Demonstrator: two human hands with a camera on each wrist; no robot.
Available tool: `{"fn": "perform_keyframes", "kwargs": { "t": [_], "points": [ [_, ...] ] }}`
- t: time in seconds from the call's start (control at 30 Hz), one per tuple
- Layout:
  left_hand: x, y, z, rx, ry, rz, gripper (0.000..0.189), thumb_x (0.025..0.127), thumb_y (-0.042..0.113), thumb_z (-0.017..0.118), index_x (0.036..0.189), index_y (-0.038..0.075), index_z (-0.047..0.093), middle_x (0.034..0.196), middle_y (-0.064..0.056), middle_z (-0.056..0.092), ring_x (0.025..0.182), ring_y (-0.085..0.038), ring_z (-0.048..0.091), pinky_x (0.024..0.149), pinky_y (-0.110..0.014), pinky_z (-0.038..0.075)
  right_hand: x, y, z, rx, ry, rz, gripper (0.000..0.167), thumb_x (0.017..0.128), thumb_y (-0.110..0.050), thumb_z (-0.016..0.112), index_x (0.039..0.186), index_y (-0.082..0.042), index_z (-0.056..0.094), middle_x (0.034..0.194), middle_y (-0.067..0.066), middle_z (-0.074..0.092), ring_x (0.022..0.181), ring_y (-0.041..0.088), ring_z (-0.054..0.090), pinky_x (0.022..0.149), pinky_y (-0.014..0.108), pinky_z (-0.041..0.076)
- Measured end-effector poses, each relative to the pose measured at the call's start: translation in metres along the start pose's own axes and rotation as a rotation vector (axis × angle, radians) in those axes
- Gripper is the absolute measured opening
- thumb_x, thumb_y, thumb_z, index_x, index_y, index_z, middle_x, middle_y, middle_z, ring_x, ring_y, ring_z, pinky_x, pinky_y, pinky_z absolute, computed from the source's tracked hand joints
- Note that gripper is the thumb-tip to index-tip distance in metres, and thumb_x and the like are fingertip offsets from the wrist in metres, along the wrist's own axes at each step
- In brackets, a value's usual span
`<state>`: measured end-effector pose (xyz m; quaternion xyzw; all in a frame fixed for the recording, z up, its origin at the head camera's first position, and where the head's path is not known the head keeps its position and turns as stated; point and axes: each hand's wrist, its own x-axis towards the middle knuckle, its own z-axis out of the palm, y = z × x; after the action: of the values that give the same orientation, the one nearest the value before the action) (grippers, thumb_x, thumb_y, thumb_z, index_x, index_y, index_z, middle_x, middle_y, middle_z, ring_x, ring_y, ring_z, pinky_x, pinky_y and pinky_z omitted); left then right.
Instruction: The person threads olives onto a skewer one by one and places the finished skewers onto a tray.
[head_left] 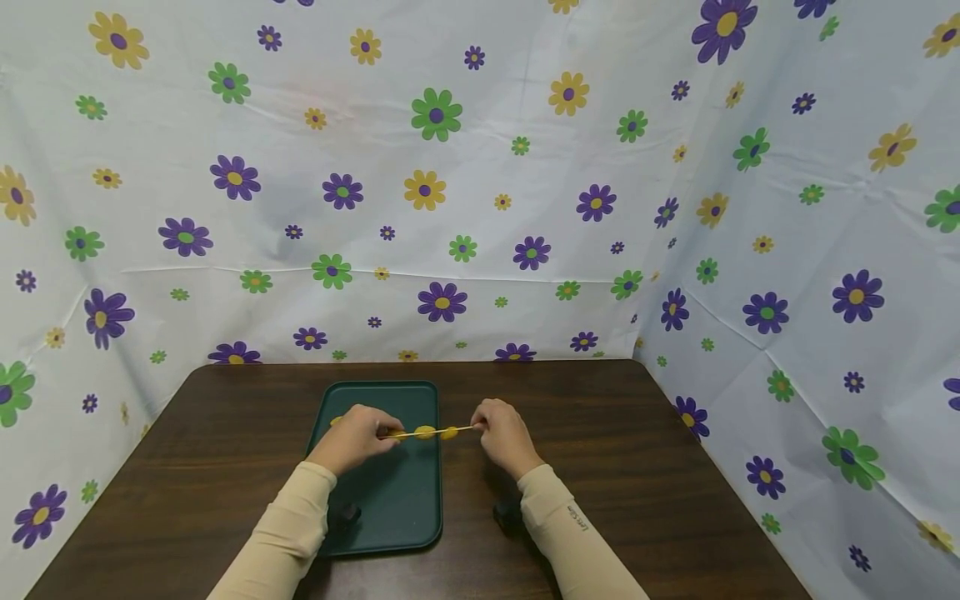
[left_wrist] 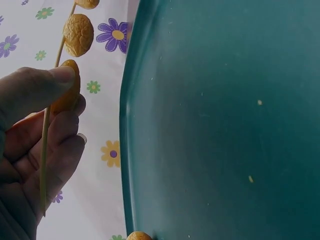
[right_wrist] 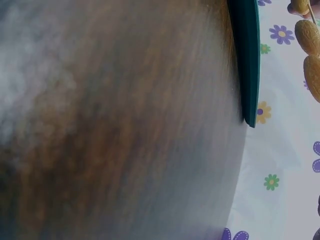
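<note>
Over the green tray, my left hand [head_left: 358, 435] pinches a yellow-brown date [left_wrist: 70, 90] between thumb and fingers. This date hangs on a thin pale stem [head_left: 462, 428] that carries several wrinkled dates, among them one date [left_wrist: 78, 35] beyond the thumb. The stem's free end runs down across the left palm. To the right of the tray, my right hand [head_left: 506, 435] pinches the other end of the stem, so it stretches nearly level between both hands. The right wrist view catches dates [right_wrist: 307, 37] at its right edge; the right hand's grip is outside that view.
The green tray [head_left: 390, 508] lies on a dark wooden table [head_left: 600, 467]. Another date [left_wrist: 139, 236] is at the tray's edge, partly cut off in the left wrist view. Small pale crumbs [left_wrist: 259, 102] dot the tray. Flowered white cloth [head_left: 480, 233] hangs behind and at the sides.
</note>
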<state>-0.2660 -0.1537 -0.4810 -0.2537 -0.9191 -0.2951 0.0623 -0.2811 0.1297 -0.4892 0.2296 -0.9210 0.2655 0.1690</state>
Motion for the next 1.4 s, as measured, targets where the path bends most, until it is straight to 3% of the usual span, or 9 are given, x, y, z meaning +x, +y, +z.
{"fn": "perform_keyframes", "kwargs": {
  "t": [0.4,0.7,0.83,0.97,1.13,1.27,1.4],
  "points": [
    [-0.001,0.004,-0.002,-0.006,-0.008,0.021,0.013,0.086,0.006,0.081,0.098,0.009,0.08,0.083,0.006,0.07,0.065,-0.002,0.055,0.061,-0.021,0.052,0.0,-0.002,0.002,-0.009,-0.006,0.01,0.02,0.084,0.008,0.075,0.078,-0.011,0.072,0.077,-0.004,0.061,0.073,0.013,0.057,0.074,0.034,0.055],
    [0.0,0.005,-0.002,-0.022,-0.018,0.022,0.013,0.086,0.007,0.08,0.099,0.009,0.08,0.084,0.006,0.071,0.067,-0.003,0.056,0.064,-0.02,0.052,-0.001,-0.002,0.002,-0.047,-0.034,0.025,0.015,0.086,0.004,0.077,0.082,-0.011,0.077,0.073,-0.006,0.052,0.069,0.011,0.05,0.069,0.03,0.051],
    [-0.001,0.002,-0.002,-0.027,-0.017,0.014,0.015,0.086,0.009,0.081,0.101,0.012,0.079,0.088,0.008,0.071,0.073,-0.004,0.059,0.069,-0.022,0.054,-0.001,-0.003,0.001,-0.042,-0.027,0.03,0.016,0.086,0.004,0.076,0.081,-0.011,0.077,0.073,-0.007,0.052,0.069,0.011,0.052,0.069,0.031,0.051],
    [-0.008,-0.007,-0.009,-0.03,-0.011,0.001,0.026,0.085,0.014,0.083,0.11,0.013,0.077,0.1,0.005,0.074,0.086,-0.012,0.067,0.078,-0.034,0.058,-0.002,-0.001,0.001,-0.027,-0.004,0.035,0.018,0.086,0.005,0.076,0.081,-0.011,0.076,0.074,-0.007,0.053,0.07,0.01,0.053,0.068,0.03,0.052],
    [-0.022,-0.022,-0.026,0.042,0.043,-0.041,0.036,0.084,0.019,0.084,0.118,0.01,0.075,0.114,-0.005,0.073,0.106,-0.029,0.068,0.09,-0.051,0.055,-0.005,0.006,-0.001,-0.034,0.03,0.034,0.018,0.085,0.005,0.077,0.079,-0.012,0.075,0.075,-0.007,0.054,0.07,0.011,0.055,0.068,0.03,0.052],
    [-0.032,-0.036,-0.035,0.139,0.087,-0.105,0.038,0.086,0.019,0.082,0.121,0.008,0.073,0.118,-0.013,0.071,0.112,-0.037,0.064,0.094,-0.058,0.051,-0.007,0.013,-0.003,-0.05,0.047,0.045,0.019,0.084,0.004,0.078,0.078,-0.013,0.075,0.075,-0.007,0.056,0.07,0.012,0.057,0.068,0.032,0.052],
    [-0.038,-0.045,-0.035,0.224,0.075,-0.175,0.043,0.091,0.021,0.078,0.128,0.003,0.068,0.125,-0.021,0.066,0.118,-0.044,0.059,0.096,-0.062,0.048,-0.007,0.016,-0.004,-0.049,0.036,0.066,0.019,0.085,0.004,0.077,0.078,-0.013,0.074,0.075,-0.007,0.055,0.07,0.012,0.055,0.067,0.03,0.051]
  ]
}}
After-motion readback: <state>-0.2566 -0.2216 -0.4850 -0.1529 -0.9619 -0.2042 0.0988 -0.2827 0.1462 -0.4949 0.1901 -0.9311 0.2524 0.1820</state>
